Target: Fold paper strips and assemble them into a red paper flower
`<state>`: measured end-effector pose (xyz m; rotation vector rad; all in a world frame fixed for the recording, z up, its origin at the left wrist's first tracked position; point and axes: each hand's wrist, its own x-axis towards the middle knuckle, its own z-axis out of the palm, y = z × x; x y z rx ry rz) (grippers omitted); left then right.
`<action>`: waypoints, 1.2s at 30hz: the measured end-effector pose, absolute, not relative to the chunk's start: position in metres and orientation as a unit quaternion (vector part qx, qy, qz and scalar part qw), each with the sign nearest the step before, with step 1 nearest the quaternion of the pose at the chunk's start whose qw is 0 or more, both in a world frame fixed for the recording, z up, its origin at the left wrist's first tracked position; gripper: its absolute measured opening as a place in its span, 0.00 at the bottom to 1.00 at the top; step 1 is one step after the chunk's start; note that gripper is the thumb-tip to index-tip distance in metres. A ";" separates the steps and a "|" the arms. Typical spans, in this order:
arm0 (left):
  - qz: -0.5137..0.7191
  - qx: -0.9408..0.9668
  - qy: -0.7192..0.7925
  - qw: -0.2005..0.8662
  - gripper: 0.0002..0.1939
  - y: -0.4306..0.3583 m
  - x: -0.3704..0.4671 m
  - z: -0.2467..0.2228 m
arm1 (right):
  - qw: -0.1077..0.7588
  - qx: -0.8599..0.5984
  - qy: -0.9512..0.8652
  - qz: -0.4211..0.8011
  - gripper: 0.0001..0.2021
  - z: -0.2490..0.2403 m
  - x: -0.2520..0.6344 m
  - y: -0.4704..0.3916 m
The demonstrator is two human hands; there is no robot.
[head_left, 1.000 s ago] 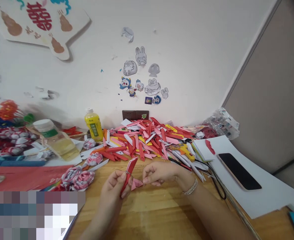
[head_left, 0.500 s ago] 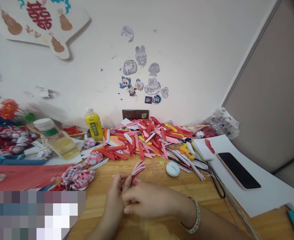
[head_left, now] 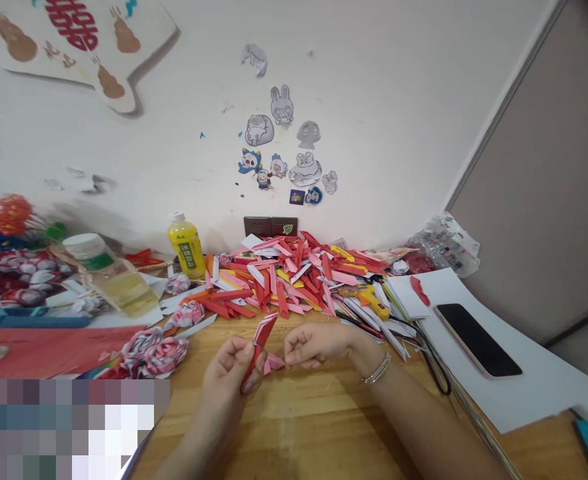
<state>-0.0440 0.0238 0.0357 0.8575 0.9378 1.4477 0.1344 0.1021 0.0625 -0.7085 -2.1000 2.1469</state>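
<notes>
My left hand (head_left: 239,367) is closed around a bundle of folded red and white paper strips (head_left: 265,332), which stands tilted up to the right. A thin dark band, perhaps wire, crosses the bundle at my thumb. From beside those fingers a pink folded paper piece (head_left: 274,363) sticks out toward my right hand. My right hand (head_left: 310,347) is pinched just right of it, a bracelet on its wrist; anything between the fingertips is too small to make out. Behind both hands lies a pile of red, pink, white and yellow folded paper strips (head_left: 284,280).
Pink-white paper balls (head_left: 167,357) and a red sheet (head_left: 49,347) lie left. A yellow bottle (head_left: 187,247) and a tilted clear bottle (head_left: 124,287) stand behind. A yellow glue gun (head_left: 374,303), its black cable (head_left: 437,373) and a phone (head_left: 477,340) are right.
My hands have come apart. The right one moved right and up, now covering the white mouse-shaped object. The paper bundle has turned, its red side facing me.
</notes>
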 end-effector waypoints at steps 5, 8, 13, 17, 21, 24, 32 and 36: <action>0.534 0.422 0.402 0.612 0.22 0.022 -0.043 0.038 | 0.084 -0.280 -0.667 0.686 0.11 0.058 0.140 0.109; 0.469 0.482 0.403 0.621 0.21 0.019 -0.039 0.037 | 0.137 -0.318 -0.671 0.656 0.09 0.064 0.138 0.107; 0.407 0.558 0.443 0.571 0.18 0.013 -0.029 0.026 | 0.196 -0.361 -0.700 0.584 0.03 0.085 0.123 0.080; 0.432 0.577 0.469 0.511 0.10 0.014 -0.029 0.029 | 0.216 -0.416 -0.802 0.370 0.09 0.099 0.110 0.046; 0.495 0.566 0.507 0.421 0.07 0.020 -0.038 0.034 | 0.221 -0.412 -0.830 0.304 0.06 0.100 0.103 0.033; 0.539 0.520 0.525 0.404 0.11 0.024 -0.044 0.033 | 0.225 -0.412 -0.825 0.316 0.04 0.093 0.100 0.037; 0.621 0.437 0.506 0.408 0.19 0.025 -0.048 0.033 | 0.231 -0.411 -0.795 0.383 0.08 0.081 0.097 0.052; 0.626 0.387 0.486 0.471 0.21 0.024 -0.045 0.036 | 0.187 -0.366 -0.760 0.503 0.10 0.079 0.102 0.063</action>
